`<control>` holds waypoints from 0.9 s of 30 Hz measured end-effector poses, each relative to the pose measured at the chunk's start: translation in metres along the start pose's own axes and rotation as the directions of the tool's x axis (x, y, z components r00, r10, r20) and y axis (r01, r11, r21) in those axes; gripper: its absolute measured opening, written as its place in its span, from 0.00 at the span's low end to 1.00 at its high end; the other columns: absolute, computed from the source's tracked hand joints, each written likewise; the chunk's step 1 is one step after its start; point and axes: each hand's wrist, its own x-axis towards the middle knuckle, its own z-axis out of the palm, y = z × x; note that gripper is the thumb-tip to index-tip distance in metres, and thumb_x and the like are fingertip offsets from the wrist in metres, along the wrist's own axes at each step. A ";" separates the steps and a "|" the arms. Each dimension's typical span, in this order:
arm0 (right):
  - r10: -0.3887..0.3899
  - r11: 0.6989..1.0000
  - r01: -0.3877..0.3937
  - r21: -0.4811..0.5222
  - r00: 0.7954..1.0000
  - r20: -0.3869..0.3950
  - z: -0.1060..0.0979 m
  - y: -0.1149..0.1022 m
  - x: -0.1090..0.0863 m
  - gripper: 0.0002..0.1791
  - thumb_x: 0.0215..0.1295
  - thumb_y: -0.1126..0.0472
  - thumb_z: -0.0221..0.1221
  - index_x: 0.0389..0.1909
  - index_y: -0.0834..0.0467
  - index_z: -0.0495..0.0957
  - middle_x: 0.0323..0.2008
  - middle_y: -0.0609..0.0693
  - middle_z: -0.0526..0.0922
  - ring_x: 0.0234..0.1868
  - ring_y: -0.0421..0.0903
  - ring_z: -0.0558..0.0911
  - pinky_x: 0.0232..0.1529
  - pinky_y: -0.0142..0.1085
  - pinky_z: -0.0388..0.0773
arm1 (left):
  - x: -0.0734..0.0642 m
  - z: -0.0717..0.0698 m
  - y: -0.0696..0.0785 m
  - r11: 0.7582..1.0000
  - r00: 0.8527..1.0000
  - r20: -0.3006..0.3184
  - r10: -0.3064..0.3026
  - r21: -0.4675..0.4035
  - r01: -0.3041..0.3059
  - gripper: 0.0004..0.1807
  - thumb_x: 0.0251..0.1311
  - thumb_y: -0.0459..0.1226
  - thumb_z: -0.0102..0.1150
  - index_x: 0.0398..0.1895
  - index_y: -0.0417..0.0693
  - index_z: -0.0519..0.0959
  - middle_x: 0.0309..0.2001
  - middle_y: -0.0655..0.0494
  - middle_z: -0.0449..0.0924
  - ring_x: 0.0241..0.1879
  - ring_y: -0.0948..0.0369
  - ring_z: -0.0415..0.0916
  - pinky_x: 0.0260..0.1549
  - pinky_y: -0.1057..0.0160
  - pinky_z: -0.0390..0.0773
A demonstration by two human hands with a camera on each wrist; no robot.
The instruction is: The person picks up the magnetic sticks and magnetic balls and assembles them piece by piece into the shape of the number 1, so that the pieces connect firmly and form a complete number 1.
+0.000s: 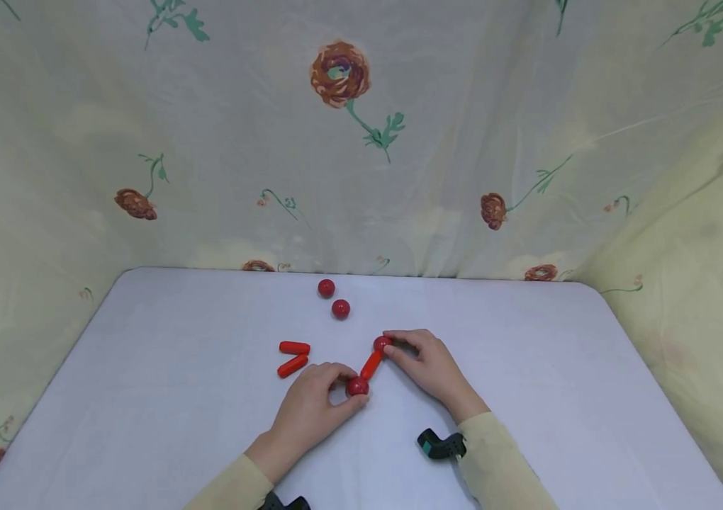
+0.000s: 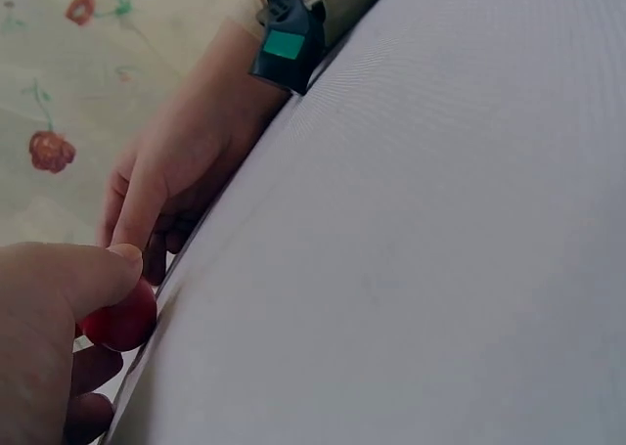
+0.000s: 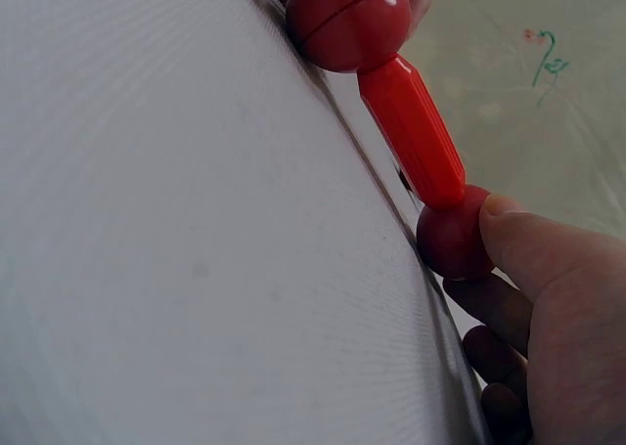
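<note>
Between my two hands a bright red rod [image 1: 371, 365] links two dark red balls, one at each end. With thumb and fingers my left hand [image 1: 317, 404] pinches the nearer ball [image 1: 358, 386]. The farther ball [image 1: 382, 343] is pinched by my right hand [image 1: 430, 367]. In the right wrist view the rod [image 3: 413, 130] meets both balls, and a seam line crosses the upper ball [image 3: 349, 22]. My left thumb and fingers hold a ball [image 2: 122, 318] in the left wrist view; the rod is hidden there.
Two loose red rods, one [image 1: 294, 348] behind the other [image 1: 293, 366], lie left of my left hand. Farther back on the white table [image 1: 164, 368] sit two red balls, one [image 1: 340, 309] nearer than the other [image 1: 326, 288]. A flowered curtain [image 1: 240, 142] encloses the table's back and sides.
</note>
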 end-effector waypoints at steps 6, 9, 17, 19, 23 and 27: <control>-0.003 1.000 0.002 0.004 1.000 0.007 -0.001 -0.002 0.001 0.23 0.64 0.37 0.60 0.56 0.41 0.81 0.50 0.37 0.81 0.55 0.41 0.76 0.57 0.48 0.73 | -0.001 -0.004 0.001 1.000 1.000 0.010 0.008 0.001 -0.008 0.22 0.53 0.53 0.72 0.50 0.60 0.82 0.38 0.71 0.79 0.36 0.67 0.70 0.35 0.65 0.75; -0.009 1.000 0.009 0.004 1.000 0.004 -0.002 -0.003 0.001 0.23 0.64 0.37 0.60 0.56 0.42 0.82 0.51 0.37 0.81 0.55 0.41 0.76 0.56 0.48 0.74 | 0.000 -0.003 0.000 1.000 1.000 0.013 0.018 -0.013 -0.018 0.20 0.54 0.52 0.71 0.49 0.60 0.82 0.38 0.71 0.79 0.36 0.67 0.69 0.35 0.65 0.75; -0.020 1.000 0.020 0.013 1.000 0.012 -0.003 -0.003 0.001 0.24 0.64 0.37 0.61 0.57 0.43 0.81 0.52 0.38 0.81 0.56 0.42 0.76 0.57 0.49 0.73 | 0.000 -0.001 -0.001 1.000 1.000 0.021 -0.010 -0.018 0.011 0.20 0.54 0.54 0.72 0.48 0.61 0.82 0.38 0.72 0.79 0.37 0.68 0.69 0.37 0.65 0.75; -0.015 1.000 0.015 0.007 1.000 0.016 -0.003 -0.003 0.001 0.25 0.64 0.37 0.61 0.57 0.43 0.81 0.52 0.38 0.81 0.56 0.42 0.76 0.57 0.49 0.73 | 0.000 -0.001 -0.001 1.000 1.000 0.024 -0.013 -0.019 0.013 0.20 0.53 0.54 0.72 0.48 0.60 0.82 0.38 0.72 0.79 0.37 0.68 0.69 0.37 0.65 0.75; -0.003 1.000 0.003 -0.008 1.000 0.017 -0.001 -0.002 0.000 0.25 0.63 0.36 0.61 0.57 0.42 0.81 0.52 0.38 0.81 0.56 0.42 0.76 0.57 0.48 0.74 | 0.000 0.000 -0.001 1.000 1.000 0.023 -0.011 -0.014 0.011 0.20 0.53 0.54 0.72 0.48 0.61 0.82 0.38 0.72 0.78 0.36 0.68 0.69 0.37 0.65 0.75; -0.009 1.000 0.009 -0.009 1.000 0.011 0.000 -0.002 0.001 0.25 0.63 0.36 0.60 0.57 0.42 0.81 0.52 0.38 0.81 0.56 0.42 0.76 0.57 0.48 0.74 | 0.000 0.001 -0.002 1.000 1.000 0.014 -0.009 -0.001 0.009 0.21 0.52 0.54 0.73 0.48 0.61 0.81 0.38 0.72 0.78 0.36 0.69 0.69 0.37 0.66 0.75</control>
